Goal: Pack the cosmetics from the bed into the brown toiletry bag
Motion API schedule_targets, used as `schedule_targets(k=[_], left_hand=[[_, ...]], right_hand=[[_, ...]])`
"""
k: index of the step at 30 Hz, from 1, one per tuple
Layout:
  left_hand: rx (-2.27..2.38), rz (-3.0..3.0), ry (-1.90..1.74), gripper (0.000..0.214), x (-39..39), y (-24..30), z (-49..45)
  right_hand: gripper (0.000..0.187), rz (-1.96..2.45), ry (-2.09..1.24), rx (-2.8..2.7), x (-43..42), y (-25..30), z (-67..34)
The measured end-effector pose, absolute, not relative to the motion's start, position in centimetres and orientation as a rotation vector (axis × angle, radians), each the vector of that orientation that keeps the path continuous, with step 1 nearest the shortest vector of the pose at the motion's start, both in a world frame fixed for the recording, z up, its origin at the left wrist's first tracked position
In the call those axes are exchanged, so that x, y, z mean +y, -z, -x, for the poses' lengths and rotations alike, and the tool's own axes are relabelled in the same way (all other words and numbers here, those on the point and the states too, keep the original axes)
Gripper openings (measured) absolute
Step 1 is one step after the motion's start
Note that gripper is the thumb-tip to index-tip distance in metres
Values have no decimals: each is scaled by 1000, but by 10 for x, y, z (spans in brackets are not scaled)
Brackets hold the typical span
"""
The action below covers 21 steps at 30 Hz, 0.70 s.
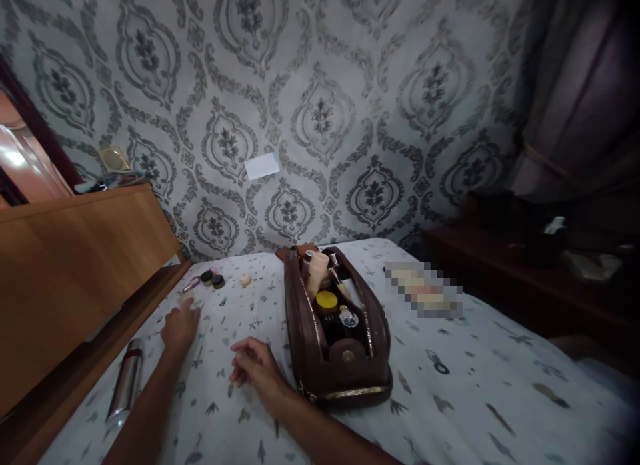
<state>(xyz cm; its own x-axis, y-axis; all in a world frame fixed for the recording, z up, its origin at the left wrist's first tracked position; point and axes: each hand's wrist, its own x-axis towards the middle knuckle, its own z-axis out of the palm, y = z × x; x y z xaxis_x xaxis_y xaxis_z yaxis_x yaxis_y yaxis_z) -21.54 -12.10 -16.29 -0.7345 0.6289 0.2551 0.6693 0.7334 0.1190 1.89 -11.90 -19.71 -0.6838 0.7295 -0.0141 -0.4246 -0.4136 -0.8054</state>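
"What's on that patterned sheet point(220, 425)?"

"A brown bag point(320, 372), gaping, with bottles and jars inside, right of the hands. A metallic flask point(126, 382) lies near left."

"And the hands?"

"The right hand point(257, 368) is beside the bag, fingers loosely parted, half curled, apparently empty. The left hand point(180, 326) stretches far left, near a dark pot point(217, 281) and a pinkish tube point(191, 284); I can't tell whether its fingers grip anything."

"Which step?"

"Reaching for small things, I'd judge. Taking one calls for a light pinch."
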Motion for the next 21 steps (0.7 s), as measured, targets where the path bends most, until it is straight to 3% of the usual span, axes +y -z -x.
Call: schedule_targets(k=[6, 10, 13, 17, 21], left_hand=[[-2678, 1066, 265, 47, -121, 169, 223], [-2688, 1100, 492, 46, -131, 170, 228], [-2641, 1182, 874, 43, -144, 171, 224], [-2530, 1262, 1687, 42, -165, 170, 205], [-2489, 1319, 2187, 45, -178, 163, 184]], right_hand=[[41, 467, -2117, -1067, -118, 201, -18], [41, 464, -2106, -1057, -118, 201, -18], [41, 477, -2104, -1067, -118, 199, -19], [41, 476, -2104, -1099, -118, 198, -21], [41, 457, -2091, -1123, -116, 200, -20]])
